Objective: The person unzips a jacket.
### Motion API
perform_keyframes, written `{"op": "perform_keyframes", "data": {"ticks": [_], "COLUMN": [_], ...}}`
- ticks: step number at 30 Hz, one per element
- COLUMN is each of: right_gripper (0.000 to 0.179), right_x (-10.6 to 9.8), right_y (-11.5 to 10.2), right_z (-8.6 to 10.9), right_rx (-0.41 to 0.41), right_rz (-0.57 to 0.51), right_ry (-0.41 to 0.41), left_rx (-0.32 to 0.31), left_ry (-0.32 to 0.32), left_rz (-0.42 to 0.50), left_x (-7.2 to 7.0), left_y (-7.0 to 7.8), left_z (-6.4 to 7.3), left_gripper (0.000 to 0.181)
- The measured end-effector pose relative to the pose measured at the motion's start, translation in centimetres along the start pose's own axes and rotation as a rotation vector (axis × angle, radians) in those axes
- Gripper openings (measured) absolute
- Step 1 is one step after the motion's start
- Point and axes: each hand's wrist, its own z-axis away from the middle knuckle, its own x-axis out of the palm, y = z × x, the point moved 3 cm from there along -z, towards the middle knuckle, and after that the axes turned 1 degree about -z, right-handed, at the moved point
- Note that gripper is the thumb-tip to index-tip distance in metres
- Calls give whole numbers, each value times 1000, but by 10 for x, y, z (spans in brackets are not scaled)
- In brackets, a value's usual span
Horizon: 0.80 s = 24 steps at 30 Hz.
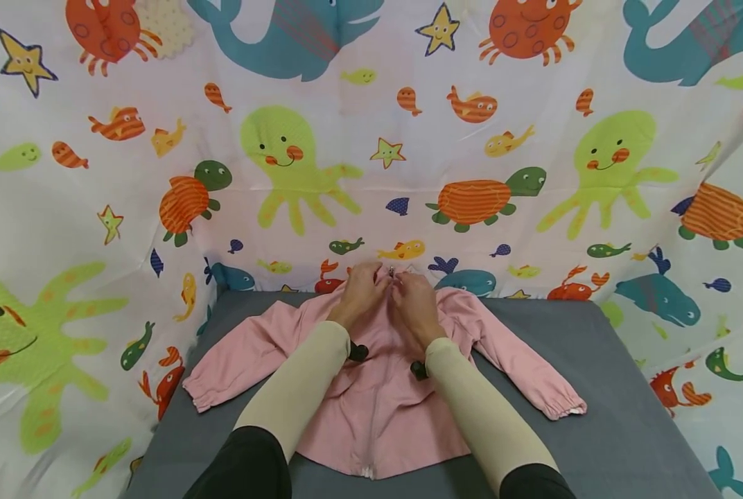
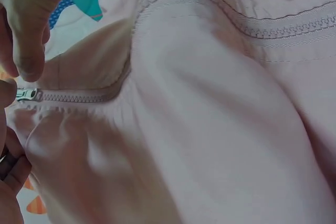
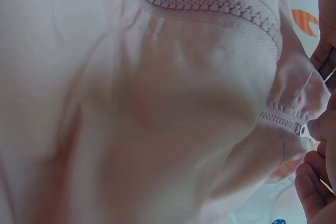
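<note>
A pink zip-up jacket (image 1: 346,436) lies spread front up, its collar at the back and both sleeves out to the sides. Its zip (image 3: 210,6) runs down the middle to the hem. At the collar, my left hand (image 1: 362,294) grips the fabric near the top of the zip. Right beside it, my right hand (image 1: 414,305) pinches the small metal zip pull (image 3: 305,130). In the left wrist view the slider (image 2: 27,94) sits at the upper end of the teeth, with fingertips close around it. Part of each hand is cut off in the wrist views.
The jacket rests on a grey table (image 1: 596,360). A white curtain (image 1: 346,173) printed with sea animals hangs behind and along both sides. The left sleeve in view (image 1: 240,360) and the right one (image 1: 527,367) lie flat toward the table's sides.
</note>
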Motion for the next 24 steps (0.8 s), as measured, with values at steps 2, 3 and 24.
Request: {"op": "perform_keyframes", "data": {"ticks": [2, 3, 24], "right_gripper": [18, 17, 20], "right_x": [3, 4, -10], "right_y": [0, -1, -12], "right_z": [2, 2, -4], "right_rx": [0, 0, -235], "right_rz": [-9, -14, -60], "right_ry": [-3, -5, 42], "left_rx": [4, 6, -32], "left_ry": [4, 5, -119], "left_rz": [-15, -21, 140], "left_x": [2, 3, -25], "left_y": [-1, -1, -6], "left_z": [3, 4, 12], "left_gripper": [15, 19, 24]}}
